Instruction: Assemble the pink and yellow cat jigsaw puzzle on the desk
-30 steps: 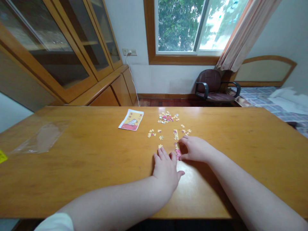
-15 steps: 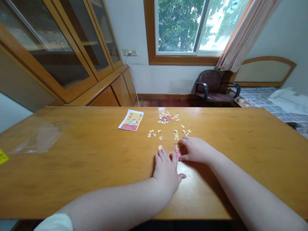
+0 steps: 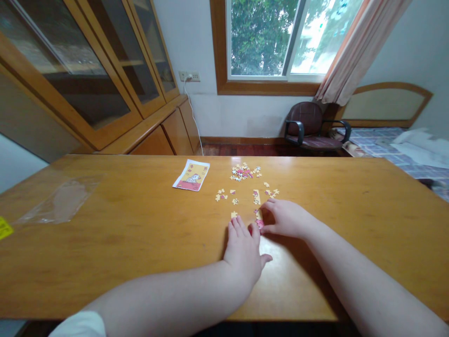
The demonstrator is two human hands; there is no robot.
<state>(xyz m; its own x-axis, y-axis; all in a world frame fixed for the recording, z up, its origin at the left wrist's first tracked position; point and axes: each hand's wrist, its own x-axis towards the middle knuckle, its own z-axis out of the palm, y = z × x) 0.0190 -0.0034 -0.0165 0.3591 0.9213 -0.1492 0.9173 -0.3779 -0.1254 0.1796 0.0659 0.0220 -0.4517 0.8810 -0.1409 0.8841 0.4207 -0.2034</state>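
Right hand (image 3: 280, 218), fingers curled, touches the strip (image 3: 259, 220) on the wooden surface (image 3: 157, 224); left hand (image 3: 243, 248), fingers spread, lies at the strip's near left. Beyond the strip sits the pile (image 3: 242, 172); the picture sheet (image 3: 191, 175) lies farther left of it.

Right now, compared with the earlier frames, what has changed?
The left hand has slid slightly to the right. No grasp or release is visible. The right hand stays beside the pink pieces; the puzzle pile, picture sheet and clear plastic bag look unmoved.
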